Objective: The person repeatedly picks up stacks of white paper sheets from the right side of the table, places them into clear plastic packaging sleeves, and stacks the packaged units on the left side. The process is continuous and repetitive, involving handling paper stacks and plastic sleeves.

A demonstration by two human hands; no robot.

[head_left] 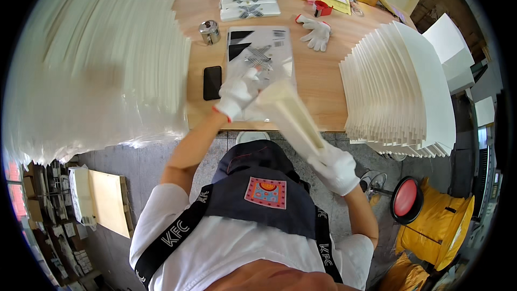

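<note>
My left hand (237, 98), in a white knit glove with a red cuff, is at the near left part of a clear printed plastic bag (280, 67). Its fingers are bent over the film and seem to pinch it. The bag lies flat on the table, with black corner shapes and a grey crossed pattern. My right hand (336, 171), also gloved, grips the near end of a long white folded board piece (293, 121) with a hollow along its length. Tilted and smeared by motion, the piece has its far end over the bag's near part, close to my left hand.
Stacked white folded boards (385, 83) rise at the right, wrapped white sheets (107, 70) at the left. A black phone (212, 83), metal canister (209, 32), spare glove (316, 33), red tape dispenser (322, 8) and packed bundles (250, 4) lie on the wooden table (328, 94).
</note>
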